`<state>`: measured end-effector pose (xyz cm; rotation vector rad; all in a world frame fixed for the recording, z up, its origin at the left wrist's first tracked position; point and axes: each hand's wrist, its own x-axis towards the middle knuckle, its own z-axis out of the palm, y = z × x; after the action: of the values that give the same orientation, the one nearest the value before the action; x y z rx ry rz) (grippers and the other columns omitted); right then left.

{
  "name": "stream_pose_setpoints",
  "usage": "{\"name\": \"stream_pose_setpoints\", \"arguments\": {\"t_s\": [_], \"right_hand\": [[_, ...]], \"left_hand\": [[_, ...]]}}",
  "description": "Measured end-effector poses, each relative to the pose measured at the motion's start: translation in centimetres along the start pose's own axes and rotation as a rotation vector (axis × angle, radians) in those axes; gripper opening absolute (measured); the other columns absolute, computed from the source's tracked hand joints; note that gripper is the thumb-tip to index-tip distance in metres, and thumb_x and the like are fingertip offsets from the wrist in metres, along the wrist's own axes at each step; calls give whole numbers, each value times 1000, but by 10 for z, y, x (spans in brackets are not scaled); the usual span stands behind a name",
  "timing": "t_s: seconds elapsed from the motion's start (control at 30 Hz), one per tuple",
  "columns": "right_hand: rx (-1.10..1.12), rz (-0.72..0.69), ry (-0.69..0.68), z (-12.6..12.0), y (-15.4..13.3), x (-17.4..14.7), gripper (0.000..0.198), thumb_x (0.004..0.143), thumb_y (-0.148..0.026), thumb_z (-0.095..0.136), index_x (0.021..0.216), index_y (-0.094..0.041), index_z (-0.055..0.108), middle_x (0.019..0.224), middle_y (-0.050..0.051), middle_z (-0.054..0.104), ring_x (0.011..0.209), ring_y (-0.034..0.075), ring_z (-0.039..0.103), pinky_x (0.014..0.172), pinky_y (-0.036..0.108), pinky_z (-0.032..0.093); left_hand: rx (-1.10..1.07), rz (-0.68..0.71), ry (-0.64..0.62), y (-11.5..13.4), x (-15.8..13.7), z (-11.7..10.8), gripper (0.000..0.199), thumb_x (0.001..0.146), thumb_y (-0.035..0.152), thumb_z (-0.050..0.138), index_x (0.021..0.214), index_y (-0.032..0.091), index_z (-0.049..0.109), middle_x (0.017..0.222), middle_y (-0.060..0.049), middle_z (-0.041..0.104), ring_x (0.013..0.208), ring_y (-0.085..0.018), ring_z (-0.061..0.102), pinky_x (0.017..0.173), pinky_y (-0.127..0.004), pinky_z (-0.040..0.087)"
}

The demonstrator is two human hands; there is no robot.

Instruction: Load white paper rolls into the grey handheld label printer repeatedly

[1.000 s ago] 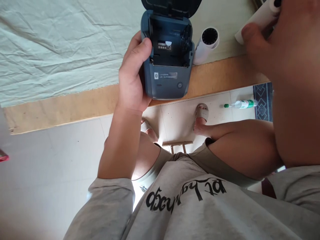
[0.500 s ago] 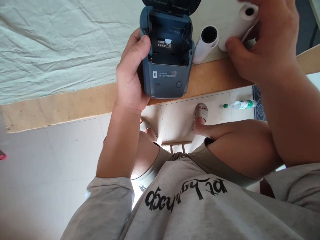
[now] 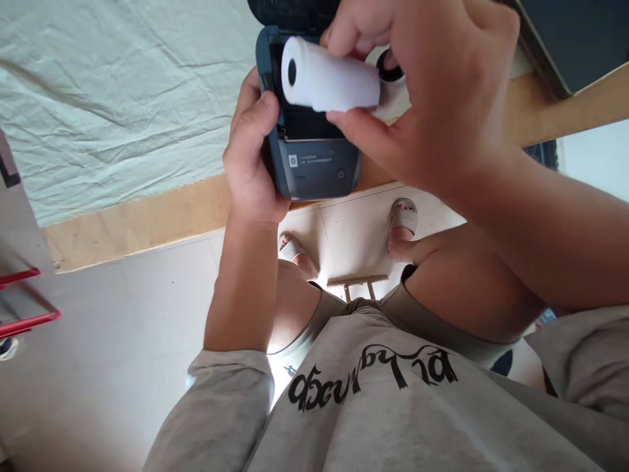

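My left hand (image 3: 253,151) grips the left side of a dark blue portable label printer (image 3: 317,172), thumb on its edge. The printer's black lid (image 3: 295,13) is swung up, and its paper bay faces me. In my right hand (image 3: 437,98) a white paper roll (image 3: 339,75) is pinched between thumb and fingers. The roll lies nearly sideways over the open bay, its dark core end pointing left. It hides most of the bay; whether it touches the printer I cannot tell. Behind my right fingers stands a second roll (image 3: 390,69) with a black core, partly covered.
A pale green wrinkled cloth (image 3: 122,98) covers the table, whose wooden edge (image 3: 142,219) runs below the printer. A dark flat panel (image 3: 580,39) lies at the upper right. Red bars (image 3: 29,324) show at far left. My legs and a wooden stool bar (image 3: 357,280) are under the table edge.
My right hand has lifted the paper roll from the table and brought it left over the printer's bay, tipping it sideways. My left hand still holds the printer. The view has shifted slightly.
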<state>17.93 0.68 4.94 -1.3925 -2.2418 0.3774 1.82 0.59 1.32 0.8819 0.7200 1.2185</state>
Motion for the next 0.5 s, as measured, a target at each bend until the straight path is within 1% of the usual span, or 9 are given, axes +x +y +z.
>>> {"name": "stream_pose_setpoints", "arguments": {"t_s": [0.07, 0.13, 0.2, 0.27, 0.37, 0.43, 0.5], "right_hand": [[-90, -39, 17, 3, 1, 6, 34, 73, -37, 38, 105, -27, 41, 106, -7, 45, 104, 9, 44, 90, 27, 37], [-148, -82, -4, 5, 4, 11, 30, 73, -36, 39, 101, -26, 40, 105, -8, 45, 105, 8, 45, 90, 26, 38], [-166, -84, -44, 6, 5, 15, 26, 74, -38, 37, 96, -25, 42, 105, -8, 46, 103, 7, 46, 89, 28, 37], [-163, -71, -42, 6, 4, 16, 23, 76, -39, 34, 91, -26, 46, 104, -9, 46, 102, 6, 45, 91, 29, 35], [-189, -129, 5, 6, 2, 11, 26, 78, -40, 28, 88, -30, 50, 103, -12, 47, 101, 3, 44, 91, 27, 34], [-209, -191, -22, 7, 2, 5, 31, 79, -41, 23, 87, -30, 51, 102, -12, 48, 98, 3, 43, 88, 26, 34], [-236, -245, -47, 10, 4, -2, 33, 79, -41, 23, 84, -29, 53, 99, -12, 49, 94, 3, 44, 83, 26, 33]], "left_hand": [[10, 29, -30, -1, -1, -1, 23, 73, 32, 40, 92, 22, 47, 94, -4, 55, 96, -18, 48, 83, -29, 41], [21, 37, -30, -1, -1, -2, 24, 73, 32, 41, 93, 21, 47, 91, -4, 55, 94, -17, 48, 86, -29, 41], [28, 40, -22, -1, -1, -2, 24, 73, 32, 41, 93, 20, 47, 91, -4, 54, 93, -17, 48, 89, -31, 41], [25, 35, -20, 0, 0, -3, 24, 73, 32, 42, 93, 19, 47, 90, -5, 54, 91, -17, 49, 88, -32, 41], [-15, 21, -49, 0, 1, -6, 27, 71, 37, 46, 91, 18, 48, 86, -5, 54, 88, -16, 50, 84, -29, 42], [-12, 32, -87, -1, 1, -9, 33, 67, 39, 52, 94, 19, 47, 92, -5, 54, 92, -16, 50, 84, -26, 43], [41, 56, -104, -1, 0, -10, 40, 65, 34, 56, 101, 24, 42, 100, -2, 52, 92, -14, 50, 81, -23, 44]]}}
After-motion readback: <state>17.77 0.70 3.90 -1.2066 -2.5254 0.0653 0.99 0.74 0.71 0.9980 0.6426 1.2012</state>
